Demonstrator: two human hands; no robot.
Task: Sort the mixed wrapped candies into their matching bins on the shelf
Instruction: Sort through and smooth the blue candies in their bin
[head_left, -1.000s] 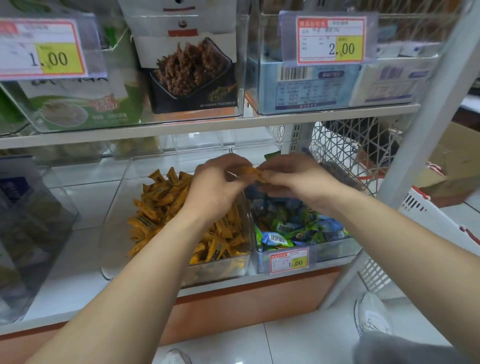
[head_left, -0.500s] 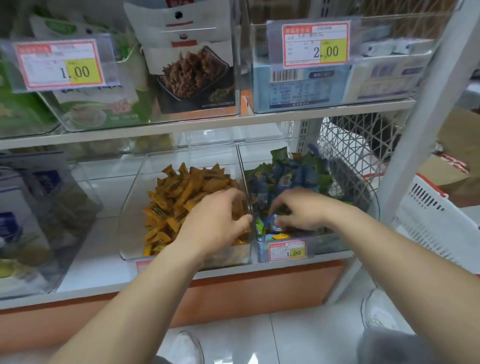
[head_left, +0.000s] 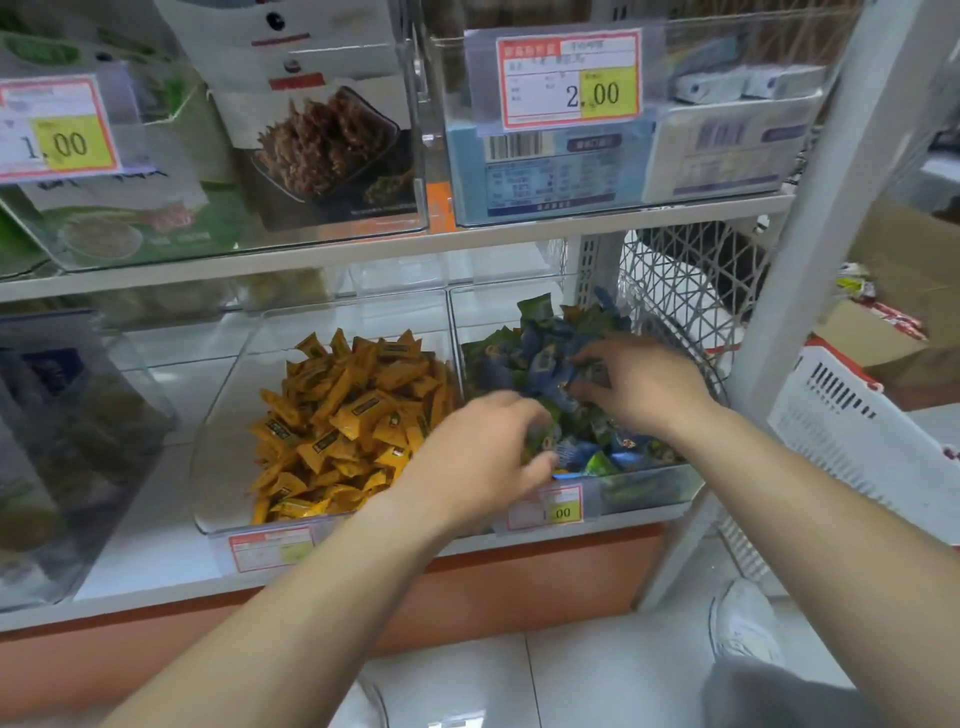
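Note:
Two clear bins stand side by side on the lower shelf. The left bin (head_left: 223, 519) holds a heap of yellow-orange wrapped candies (head_left: 348, 421). The right bin (head_left: 644, 488) holds blue and green wrapped candies (head_left: 540, 358). My left hand (head_left: 483, 457) reaches across the divider into the front of the right bin, fingers curled down among the green and blue candies; motion blur hides whether it holds one. My right hand (head_left: 634, 384) lies on the blue candies further back, its fingertips curled into them.
Price tags (head_left: 550, 512) hang on both bin fronts. The shelf above carries clear boxes of snack packs (head_left: 311, 135) close over the bins. A white wire mesh panel (head_left: 685, 296) and the white upright post (head_left: 810, 249) bound the right bin. A white basket (head_left: 857, 436) stands at right.
My left hand has crossed from the yellow candy bin into the front of the blue and green bin. My right hand has moved further back over the blue candies.

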